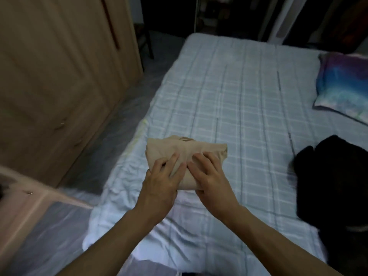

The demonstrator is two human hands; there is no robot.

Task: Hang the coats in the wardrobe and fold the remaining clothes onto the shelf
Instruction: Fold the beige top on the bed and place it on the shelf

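Beige garment (179,154): folded to a compact block, lying on the bed (239,86) near its left edge, about 6 o'clock from frame centre. Neckline shows at its far edge, too blurred to tell any label.

Your left grip (161,182): fingers spread and flat, pressing on the garment's near left part. Your right grip (211,176): fingers on top, thumb tucked at the near edge, pinching the fold. The two grips sit just beside each other.

Around:
- Black garment (328,186), a loose heap at 3 o'clock, well apart from the beige one.
- Blue-and-purple pillow (342,84) at 2 o'clock.
- Wooden wardrobe (59,66) at 10 o'clock, doors closed, with a strip of floor (111,136) between it and the bed.
- Pinkish furniture edge (29,206) at 8 o'clock, blurred.
- Bed sheet is pale blue check, rumpled near you.
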